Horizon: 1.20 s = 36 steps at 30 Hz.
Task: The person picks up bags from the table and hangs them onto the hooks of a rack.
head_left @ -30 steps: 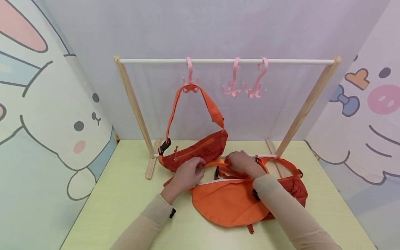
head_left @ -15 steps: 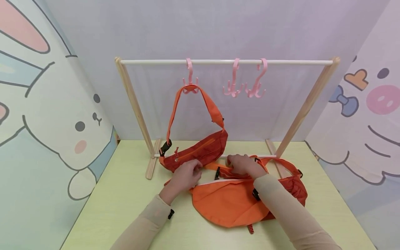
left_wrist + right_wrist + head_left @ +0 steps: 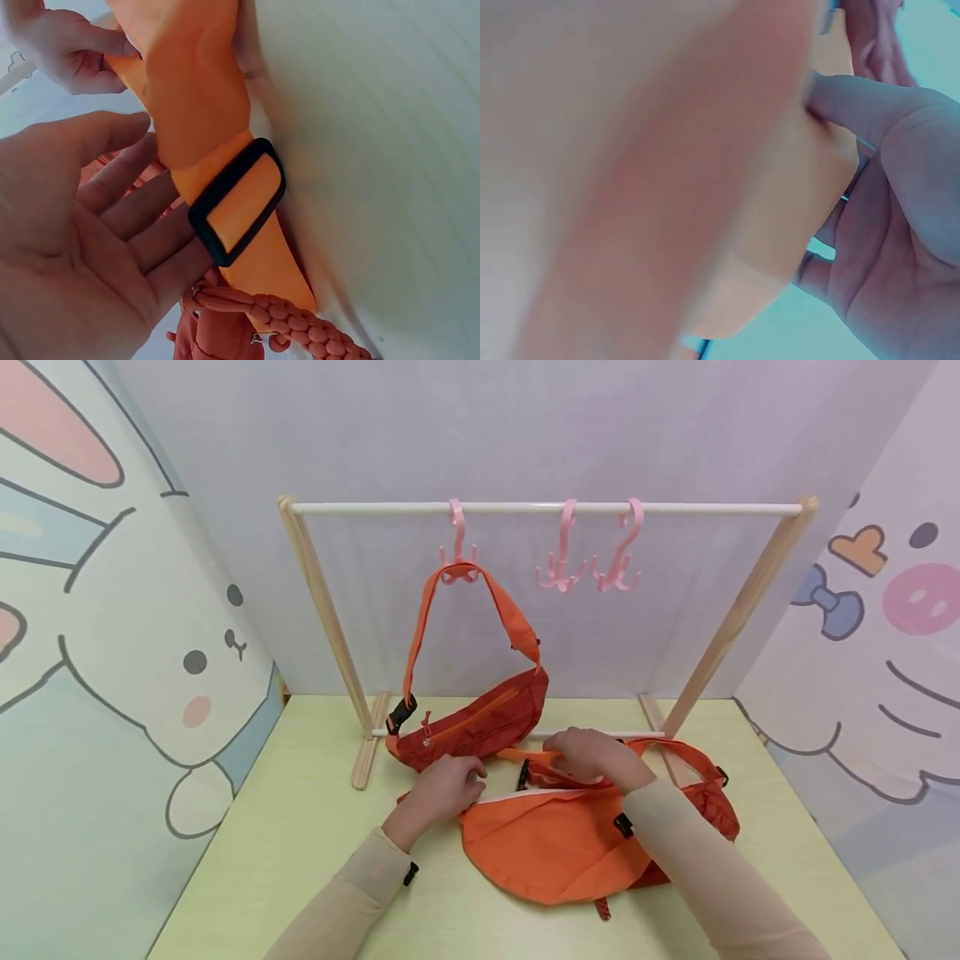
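Walls with cartoon animals are enclosing a pale yellow-green tabletop (image 3: 247,860). A wooden-legged rack with a white rail (image 3: 510,508) is standing at the back, three pink plastic multi-prong hooks (image 3: 564,547) hanging along it.

From the leftmost hook a dark red waist bag with an orange zip line (image 3: 480,718) is hanging by its orange strap, tilting, right end higher. A half-round orange fabric bag (image 3: 551,847) is lying on the tabletop in front of the person, partly under the right sleeve; a red bag with a looped strap (image 3: 712,810) is lying at its right.

Between the hands a wide orange fabric strap (image 3: 195,86) is running, behind the orange bag's top edge. Right hand (image 3: 588,753): thumb and fingers are pinching this strap. Left hand (image 3: 442,789): palm spreading, fingers relaxed, tips going behind the strap beside a black rectangular slider (image 3: 227,178); whether they are touching it, cannot tell. A braided red cord (image 3: 292,321) is crossing the strap just below the slider.
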{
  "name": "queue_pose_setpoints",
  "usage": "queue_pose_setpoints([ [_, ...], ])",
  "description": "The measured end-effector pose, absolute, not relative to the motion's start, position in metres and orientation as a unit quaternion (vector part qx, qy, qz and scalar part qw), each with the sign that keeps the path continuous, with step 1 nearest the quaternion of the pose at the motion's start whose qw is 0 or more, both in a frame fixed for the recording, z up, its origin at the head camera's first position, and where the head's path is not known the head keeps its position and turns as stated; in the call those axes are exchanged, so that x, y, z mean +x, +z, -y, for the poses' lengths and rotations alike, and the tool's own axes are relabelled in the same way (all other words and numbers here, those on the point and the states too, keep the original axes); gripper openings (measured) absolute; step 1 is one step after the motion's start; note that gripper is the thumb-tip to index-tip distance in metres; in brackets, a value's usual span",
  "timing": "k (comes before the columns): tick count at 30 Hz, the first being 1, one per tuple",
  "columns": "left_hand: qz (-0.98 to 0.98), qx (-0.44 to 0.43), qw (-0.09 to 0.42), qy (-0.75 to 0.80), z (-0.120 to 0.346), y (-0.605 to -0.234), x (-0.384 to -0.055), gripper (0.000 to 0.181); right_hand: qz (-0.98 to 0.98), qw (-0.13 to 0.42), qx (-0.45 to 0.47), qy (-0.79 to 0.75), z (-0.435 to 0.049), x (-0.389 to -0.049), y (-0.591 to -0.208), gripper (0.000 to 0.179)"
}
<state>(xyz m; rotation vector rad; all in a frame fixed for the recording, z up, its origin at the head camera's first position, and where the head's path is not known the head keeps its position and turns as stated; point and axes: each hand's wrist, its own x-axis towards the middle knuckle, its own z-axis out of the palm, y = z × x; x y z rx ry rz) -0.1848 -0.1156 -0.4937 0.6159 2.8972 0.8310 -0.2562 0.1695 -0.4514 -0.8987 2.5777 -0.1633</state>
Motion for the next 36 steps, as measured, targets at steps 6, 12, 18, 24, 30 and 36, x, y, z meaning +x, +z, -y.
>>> queue_pose_setpoints([
  [6,-0.942,0.208,0.032,0.263,0.113,-0.489,-0.182,0.02,-0.918,0.17,-0.357,-0.043,-0.166,-0.243,-0.435,0.012],
  [12,-0.942,0.195,0.015,0.273,0.111,-0.488,-0.183,0.025,-0.924,0.151,-0.351,-0.017,-0.159,-0.225,-0.418,0.024],
  [18,-0.943,0.186,0.009,0.276,0.111,-0.489,-0.184,0.025,-0.925,0.106,-0.365,0.02,-0.159,-0.211,-0.409,0.028],
  [24,-0.944,0.18,0.003,0.275,0.112,-0.491,-0.185,0.02,-0.927,0.089,-0.363,0.024,-0.164,-0.197,-0.393,0.023],
  [30,-0.945,0.179,-0.008,0.274,0.114,-0.494,-0.186,0.017,-0.93,0.098,-0.353,-0.006,-0.174,-0.182,-0.373,0.018],
  [36,-0.947,0.174,-0.016,0.269,0.114,-0.499,-0.186,0.014,-0.935,0.09,-0.342,-0.02,-0.186,-0.169,-0.35,0.026],
])
